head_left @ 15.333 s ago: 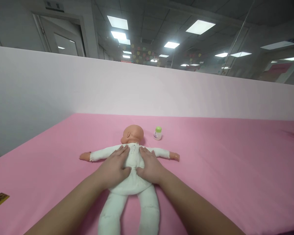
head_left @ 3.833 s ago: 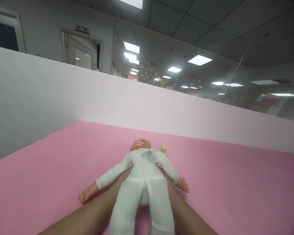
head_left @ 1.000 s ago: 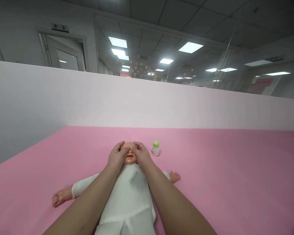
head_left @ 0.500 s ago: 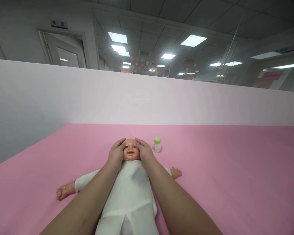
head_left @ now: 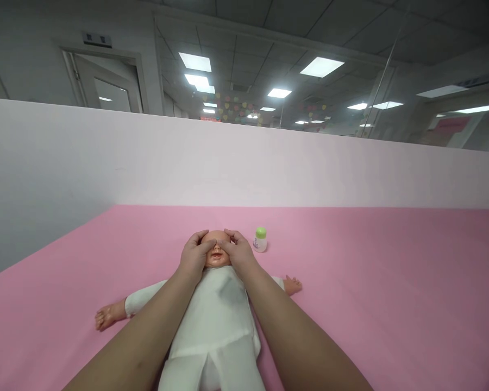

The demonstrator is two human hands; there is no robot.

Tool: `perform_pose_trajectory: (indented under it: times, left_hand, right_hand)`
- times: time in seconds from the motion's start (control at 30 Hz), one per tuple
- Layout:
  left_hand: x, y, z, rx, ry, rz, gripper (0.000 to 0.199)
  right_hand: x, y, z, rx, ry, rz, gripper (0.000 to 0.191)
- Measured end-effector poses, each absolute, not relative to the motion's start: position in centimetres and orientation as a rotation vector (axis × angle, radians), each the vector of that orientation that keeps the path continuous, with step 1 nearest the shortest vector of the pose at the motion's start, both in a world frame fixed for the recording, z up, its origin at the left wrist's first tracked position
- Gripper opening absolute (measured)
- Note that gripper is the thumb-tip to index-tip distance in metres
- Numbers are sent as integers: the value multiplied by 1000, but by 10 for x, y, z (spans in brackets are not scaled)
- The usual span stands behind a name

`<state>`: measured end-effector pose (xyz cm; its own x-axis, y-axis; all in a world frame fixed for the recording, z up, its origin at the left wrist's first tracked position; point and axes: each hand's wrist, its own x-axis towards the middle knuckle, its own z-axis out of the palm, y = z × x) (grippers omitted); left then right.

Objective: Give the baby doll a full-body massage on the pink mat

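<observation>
A baby doll [head_left: 215, 309] in a white cloth suit lies on its back on the pink surface, arms spread to both sides. My left hand [head_left: 194, 253] cups the left side of its head [head_left: 217, 262], with the thumb laid over one eye. On the other side my right hand [head_left: 240, 253] mirrors it, its thumb across the other eye. Both thumb tips come close together at the bridge of the nose. The doll's mouth and chin show below them; its eyes are hidden. Just right of my right hand stands a small clear bottle [head_left: 260, 243] with a green cap.
A pink padded surface [head_left: 370, 282] spreads under the doll. Low white walls [head_left: 244, 163] close it off at the back and on the left. Beyond them are a door [head_left: 110, 89], glass panels and ceiling lights.
Both thumbs have slid inward from the sides of the doll's face to over its eyes, near the nose. The fingers stay around the head.
</observation>
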<state>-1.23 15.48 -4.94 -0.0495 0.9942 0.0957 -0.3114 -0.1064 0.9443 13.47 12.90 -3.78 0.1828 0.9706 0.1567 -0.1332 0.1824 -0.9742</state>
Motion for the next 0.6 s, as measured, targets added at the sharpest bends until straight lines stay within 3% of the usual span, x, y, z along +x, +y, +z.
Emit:
perform_pose_trajectory:
  times: [0.3, 0.6]
  left_hand:
    - [-10, 161, -53, 1037, 1048, 1505, 51]
    - [-13, 163, -54, 880, 974, 1473, 42]
  right_hand:
    - [134, 142, -49, -1010, -1033, 988, 43]
    - [139, 149, -60, -907, -947, 1149, 44]
